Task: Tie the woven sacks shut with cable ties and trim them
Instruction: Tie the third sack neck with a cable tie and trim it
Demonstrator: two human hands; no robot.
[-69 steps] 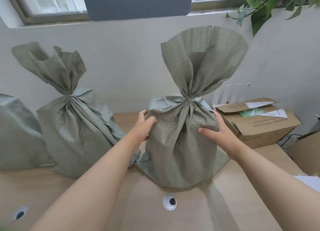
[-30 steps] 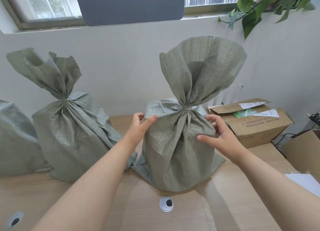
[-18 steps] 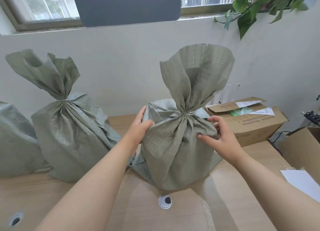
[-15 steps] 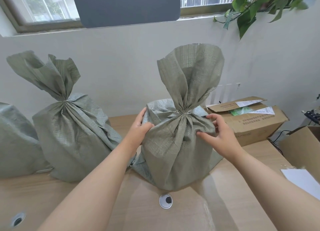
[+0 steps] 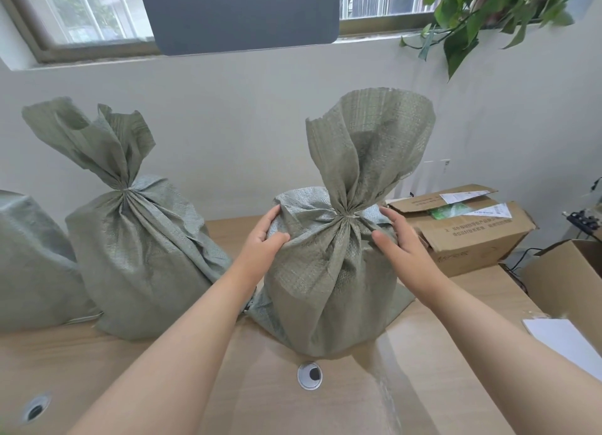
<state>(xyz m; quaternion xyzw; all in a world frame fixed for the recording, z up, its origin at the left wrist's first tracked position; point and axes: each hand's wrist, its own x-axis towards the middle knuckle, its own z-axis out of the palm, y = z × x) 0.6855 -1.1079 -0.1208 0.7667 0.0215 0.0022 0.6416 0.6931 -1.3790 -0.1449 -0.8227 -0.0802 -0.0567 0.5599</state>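
Note:
A full green woven sack [image 5: 329, 281] stands upright on the wooden table [image 5: 439, 369], its neck cinched by a pale cable tie [image 5: 348, 217] with the loose top fanning out above. My left hand [image 5: 265, 239] grips the sack's left shoulder. My right hand [image 5: 399, 239] lies against its right shoulder, fingers spread. A second tied sack [image 5: 140, 255] stands to the left, its neck also gathered tight.
Part of a third sack [image 5: 29, 262] shows at the far left edge. An open cardboard box [image 5: 469, 229] sits behind on the right, another box [image 5: 566, 278] at the right edge, white paper [image 5: 566, 340] near it. Two cable grommets [image 5: 309, 375] pierce the tabletop.
The sack has shifted slightly and turned between my hands. My right hand's fingers have opened out flat against its shoulder. My left hand keeps its grip.

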